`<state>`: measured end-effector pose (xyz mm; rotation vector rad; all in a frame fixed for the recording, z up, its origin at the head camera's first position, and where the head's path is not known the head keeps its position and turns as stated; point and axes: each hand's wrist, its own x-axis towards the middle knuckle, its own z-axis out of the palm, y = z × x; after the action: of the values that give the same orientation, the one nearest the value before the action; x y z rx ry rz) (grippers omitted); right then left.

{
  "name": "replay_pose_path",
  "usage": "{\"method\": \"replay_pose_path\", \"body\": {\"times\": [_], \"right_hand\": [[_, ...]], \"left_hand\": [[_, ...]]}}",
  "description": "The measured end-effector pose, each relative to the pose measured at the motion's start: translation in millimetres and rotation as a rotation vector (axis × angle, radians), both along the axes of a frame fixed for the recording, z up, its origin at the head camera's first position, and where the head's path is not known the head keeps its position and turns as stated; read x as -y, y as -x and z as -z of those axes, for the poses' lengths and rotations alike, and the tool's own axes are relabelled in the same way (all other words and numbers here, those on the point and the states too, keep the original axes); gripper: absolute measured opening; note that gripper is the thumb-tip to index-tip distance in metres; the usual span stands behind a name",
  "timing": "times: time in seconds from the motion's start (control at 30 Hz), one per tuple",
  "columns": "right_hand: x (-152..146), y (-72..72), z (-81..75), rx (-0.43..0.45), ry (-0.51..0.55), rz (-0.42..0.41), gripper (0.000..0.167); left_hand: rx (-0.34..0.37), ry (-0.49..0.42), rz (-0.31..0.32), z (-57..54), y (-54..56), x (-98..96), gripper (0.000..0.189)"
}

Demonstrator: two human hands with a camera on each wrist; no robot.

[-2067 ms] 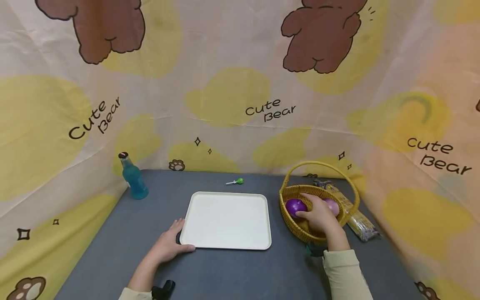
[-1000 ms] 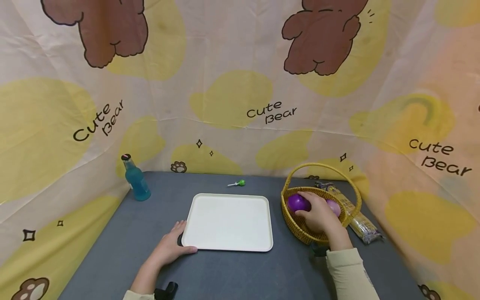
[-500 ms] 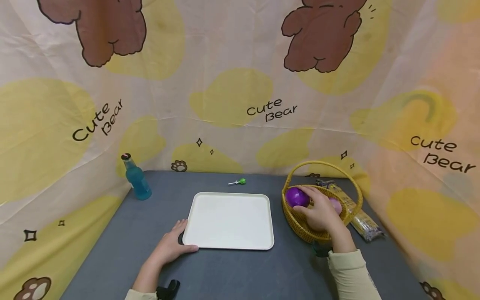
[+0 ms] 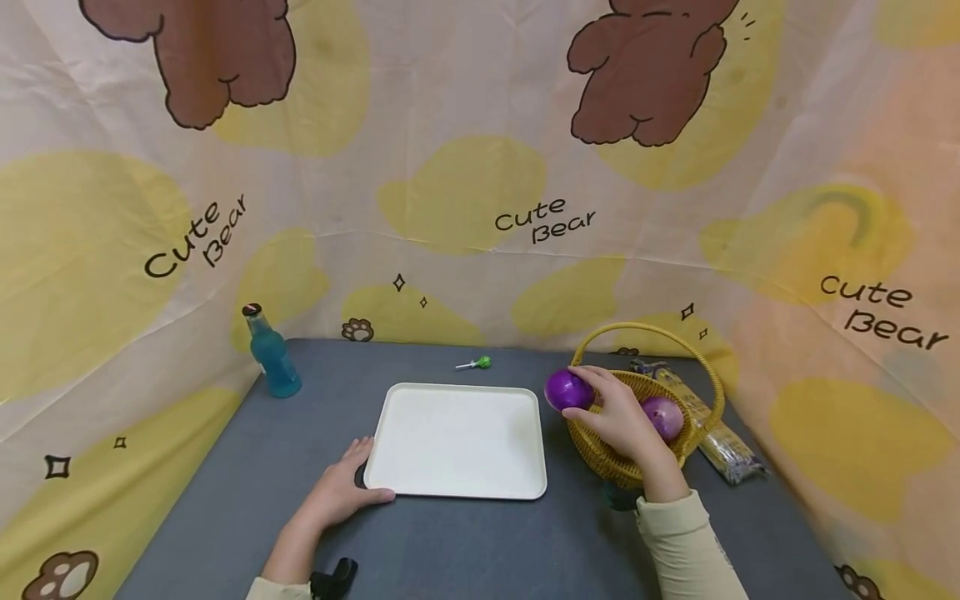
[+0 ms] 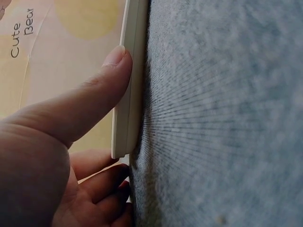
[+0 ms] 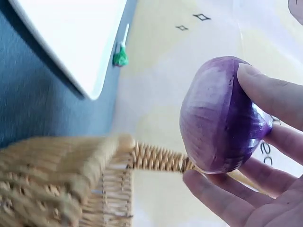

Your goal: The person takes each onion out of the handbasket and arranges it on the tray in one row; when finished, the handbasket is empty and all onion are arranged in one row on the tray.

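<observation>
Two onions (image 4: 567, 390), one fast in right grip (image 4: 622, 421), one in basket (image 4: 596, 452); left grip (image 4: 337, 493) relaxed against one tray (image 4: 457, 442)

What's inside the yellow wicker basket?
What looks like a pale purple onion lies in the wicker basket. The right hand, holding a second onion, hides part of the interior; anything beneath the hand cannot be seen.

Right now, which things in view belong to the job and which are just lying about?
Likely the job:
- onion, held in the right hand
- basket, with a second purple piece inside
- tray, left hand at its corner

Likely just lying about:
- bottle
- lollipop, behind the tray
- packet, beside the basket
</observation>
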<state>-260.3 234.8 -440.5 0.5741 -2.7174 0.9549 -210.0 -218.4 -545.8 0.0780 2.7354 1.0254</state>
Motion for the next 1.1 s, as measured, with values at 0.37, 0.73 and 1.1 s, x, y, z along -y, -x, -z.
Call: {"method": "replay_pose_path", "body": {"times": [0.37, 0.73, 1.1], "right_hand": [[23.2, 5.5, 2.7, -0.017, 0.033, -0.033, 0.066], [45.1, 6.8, -0.4, -0.011, 0.079, -0.089, 0.066], [69.1, 14.4, 3.0, 0.02, 0.088, -0.13, 0.066]], "left_hand": [[0.011, 0.011, -0.005, -1.1, 0.0, -1.7, 0.116], [0.005, 0.006, -0.004, -1.1, -0.5, 0.1, 0.116], [0.011, 0.009, -0.005, 0.9, -1.9, -0.1, 0.116]]}}
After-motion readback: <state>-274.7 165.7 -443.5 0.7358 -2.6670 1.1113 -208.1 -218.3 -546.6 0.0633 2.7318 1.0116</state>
